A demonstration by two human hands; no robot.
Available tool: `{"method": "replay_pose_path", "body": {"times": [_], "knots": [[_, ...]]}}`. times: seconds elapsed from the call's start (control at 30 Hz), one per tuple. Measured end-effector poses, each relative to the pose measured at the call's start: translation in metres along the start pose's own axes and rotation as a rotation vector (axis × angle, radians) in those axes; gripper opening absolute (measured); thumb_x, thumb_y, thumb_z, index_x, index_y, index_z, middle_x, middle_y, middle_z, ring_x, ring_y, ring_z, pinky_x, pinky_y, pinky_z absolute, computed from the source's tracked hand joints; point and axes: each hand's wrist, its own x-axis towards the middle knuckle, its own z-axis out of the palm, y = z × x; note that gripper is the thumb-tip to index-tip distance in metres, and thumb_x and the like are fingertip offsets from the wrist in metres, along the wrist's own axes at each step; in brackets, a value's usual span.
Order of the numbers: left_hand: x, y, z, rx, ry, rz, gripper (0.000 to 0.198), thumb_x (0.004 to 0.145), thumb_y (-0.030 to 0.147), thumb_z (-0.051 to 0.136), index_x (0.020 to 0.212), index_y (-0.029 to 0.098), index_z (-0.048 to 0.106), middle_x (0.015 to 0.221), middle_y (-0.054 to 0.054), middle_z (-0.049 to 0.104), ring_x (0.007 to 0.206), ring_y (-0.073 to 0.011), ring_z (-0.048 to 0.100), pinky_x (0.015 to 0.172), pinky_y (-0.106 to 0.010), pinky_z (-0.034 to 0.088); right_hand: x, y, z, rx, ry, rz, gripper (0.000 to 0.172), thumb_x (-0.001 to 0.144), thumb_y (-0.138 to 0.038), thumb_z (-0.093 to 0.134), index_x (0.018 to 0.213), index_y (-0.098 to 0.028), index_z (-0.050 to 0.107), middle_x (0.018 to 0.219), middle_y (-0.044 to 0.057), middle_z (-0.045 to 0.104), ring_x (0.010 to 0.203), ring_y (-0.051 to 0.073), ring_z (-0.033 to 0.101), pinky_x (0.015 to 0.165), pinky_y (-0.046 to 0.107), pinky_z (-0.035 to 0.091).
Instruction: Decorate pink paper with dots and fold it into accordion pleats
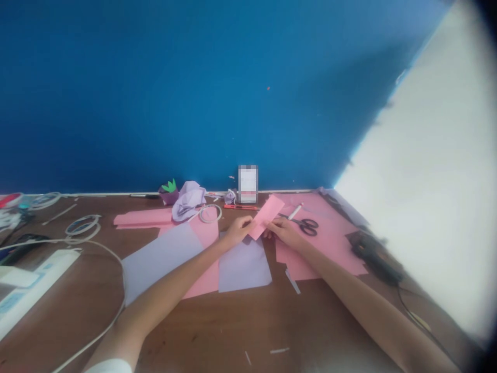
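A narrow strip of pink paper [267,216], possibly folded, is held up at a slant between my two hands. My left hand [237,231] pinches its lower left edge. On the other side, the fingers of my right hand [285,231] are closed on its right edge. Below the strip lies a lilac sheet [245,264], and a larger pink sheet [330,233] spreads out to the right. Black-handled scissors [308,226] rest on that pink sheet, just beyond my right hand, beside a white pen-like stick [296,211].
A phone [248,184] leans against the blue wall. Crumpled lilac paper [189,199], a purple pot with green paper leaves [169,192] and an orange cutter-like tool [239,207] lie at the back. A white power strip [39,290] with its cable is at left, a black device [376,258] at right.
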Motion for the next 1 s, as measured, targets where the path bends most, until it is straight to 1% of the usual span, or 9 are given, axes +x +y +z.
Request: {"method": "replay_pose_path", "body": {"times": [0.07,0.13,0.23,0.33,0.47,0.63,0.83,0.9,1.0], "knots": [[0.0,0.001,0.0,-0.005,-0.002,-0.001,0.036,0.09,0.043,0.045,0.067,0.016,0.043,0.064,0.004,0.039,0.061,-0.0095,0.038,0.059,-0.023,0.028,-0.001,-0.003,0.0,-0.032,-0.035,-0.017,0.045,0.082,-0.058,0.056,0.07,-0.016,0.068,0.068,0.005,0.068,0.059,0.015,0.059,0.058,0.026,0.046],[-0.001,0.002,0.0,-0.01,-0.007,-0.006,0.035,0.089,0.043,0.046,0.068,0.016,0.043,0.064,0.004,0.04,0.062,-0.0096,0.038,0.059,-0.023,0.029,-0.003,-0.006,0.001,-0.067,-0.059,-0.032,0.044,0.082,-0.058,0.056,0.069,-0.017,0.067,0.066,0.005,0.067,0.058,0.015,0.059,0.059,0.026,0.046],[-0.002,0.003,0.001,-0.008,-0.02,-0.008,0.034,0.089,0.042,0.045,0.068,0.016,0.043,0.065,0.004,0.041,0.063,-0.0101,0.039,0.059,-0.023,0.029,-0.005,-0.011,0.002,-0.135,-0.036,-0.04,0.047,0.083,-0.058,0.054,0.063,-0.017,0.064,0.06,0.004,0.065,0.055,0.015,0.057,0.056,0.025,0.045],[-0.002,0.004,0.001,0.003,-0.018,-0.01,0.033,0.089,0.041,0.045,0.068,0.016,0.041,0.064,0.004,0.038,0.062,-0.01,0.038,0.059,-0.023,0.028,-0.005,-0.014,0.002,-0.155,-0.026,-0.03,0.047,0.083,-0.058,0.053,0.063,-0.017,0.063,0.059,0.004,0.064,0.055,0.015,0.057,0.056,0.025,0.044],[-0.003,0.005,0.001,0.012,-0.001,-0.011,0.034,0.089,0.042,0.043,0.067,0.017,0.037,0.063,0.005,0.034,0.062,-0.0101,0.035,0.059,-0.023,0.027,-0.004,-0.014,0.002,-0.147,-0.073,-0.008,0.039,0.079,-0.055,0.06,0.068,-0.017,0.067,0.064,0.004,0.067,0.06,0.017,0.06,0.058,0.027,0.046],[-0.003,0.009,0.001,0.039,-0.026,-0.01,0.038,0.089,0.047,0.044,0.066,0.018,0.035,0.063,0.005,0.032,0.061,-0.01,0.033,0.059,-0.023,0.026,-0.005,-0.013,0.001,-0.2,-0.055,0.003,0.032,0.078,-0.048,0.062,0.071,-0.018,0.069,0.066,0.004,0.068,0.06,0.018,0.06,0.056,0.027,0.043],[-0.003,0.007,0.002,0.018,-0.025,-0.022,0.038,0.089,0.047,0.043,0.066,0.017,0.038,0.064,0.004,0.035,0.062,-0.0103,0.034,0.06,-0.023,0.028,-0.008,-0.022,0.002,-0.132,-0.117,-0.012,0.028,0.075,-0.046,0.067,0.076,-0.019,0.071,0.068,0.004,0.069,0.063,0.019,0.062,0.058,0.029,0.046],[-0.004,0.008,0.002,-0.004,-0.056,-0.016,0.037,0.089,0.047,0.043,0.067,0.017,0.04,0.065,0.004,0.037,0.063,-0.0103,0.035,0.06,-0.023,0.029,-0.009,-0.026,0.003,-0.13,-0.111,0.011,0.026,0.072,-0.045,0.07,0.078,-0.019,0.072,0.072,0.005,0.071,0.065,0.021,0.064,0.059,0.03,0.048],[-0.006,0.011,0.002,-0.021,-0.098,-0.006,0.037,0.088,0.046,0.045,0.068,0.016,0.042,0.066,0.004,0.038,0.063,-0.0102,0.036,0.061,-0.023,0.028,-0.011,-0.028,0.004,-0.165,-0.096,0.04,0.025,0.073,-0.044,0.07,0.072,-0.019,0.07,0.067,0.006,0.07,0.062,0.022,0.064,0.059,0.031,0.049]]}}
